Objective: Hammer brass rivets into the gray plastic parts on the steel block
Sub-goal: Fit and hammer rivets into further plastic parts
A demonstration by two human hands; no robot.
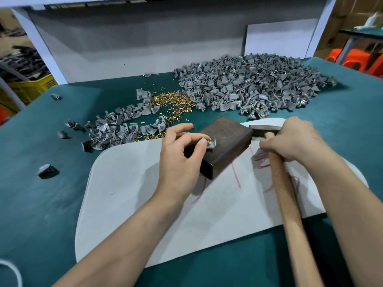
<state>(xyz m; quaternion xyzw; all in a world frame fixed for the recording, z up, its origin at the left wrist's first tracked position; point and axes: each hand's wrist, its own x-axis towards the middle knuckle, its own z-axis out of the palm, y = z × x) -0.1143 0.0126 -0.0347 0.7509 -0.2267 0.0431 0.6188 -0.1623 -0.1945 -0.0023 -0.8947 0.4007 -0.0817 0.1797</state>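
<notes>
A dark rusty steel block (226,139) lies on a white sheet (128,204). On its near left edge sits one gray plastic part (211,144) with brass rivets in it. My left hand (182,156) pinches this part between thumb and fingertips. My right hand (290,139) grips the wooden handle of a hammer (284,193) just below its steel head (263,129), which rests low beside the block's right side. Loose brass rivets (172,102) lie heaped on the green table behind the block.
A large heap of gray plastic parts (255,83) fills the back right of the green table (41,204). A smaller heap of gray parts (116,129) lies left of the block, with stray parts (46,169) further left. A gray wall panel closes the back.
</notes>
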